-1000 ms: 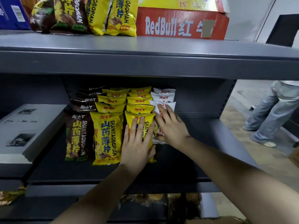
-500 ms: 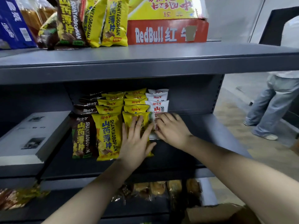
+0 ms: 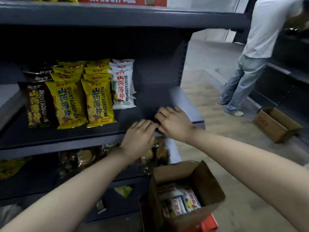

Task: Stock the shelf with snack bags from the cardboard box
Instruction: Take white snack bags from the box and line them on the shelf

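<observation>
On the dark grey middle shelf (image 3: 155,99) stand rows of snack bags: brown (image 3: 38,106), two yellow rows (image 3: 66,104) (image 3: 98,102) and a white row (image 3: 122,91) on the right. My left hand (image 3: 138,139) and my right hand (image 3: 173,123) hover side by side at the shelf's front edge, right of the bags and touching none. Their fingers are loosely bent and I see nothing in them. Below them on the floor sits the open cardboard box (image 3: 207,186) with several white snack bags (image 3: 184,203) inside.
A person in a white shirt and jeans (image 3: 247,72) stands in the aisle at the right, by another shelf. A second open cardboard box (image 3: 275,124) lies on the floor near them. The lower shelf holds wrapped snacks (image 3: 83,158).
Both hands left the front yellow and white bags and drew back and right to the shelf's front edge. The view dropped, bringing the cardboard box into sight.
</observation>
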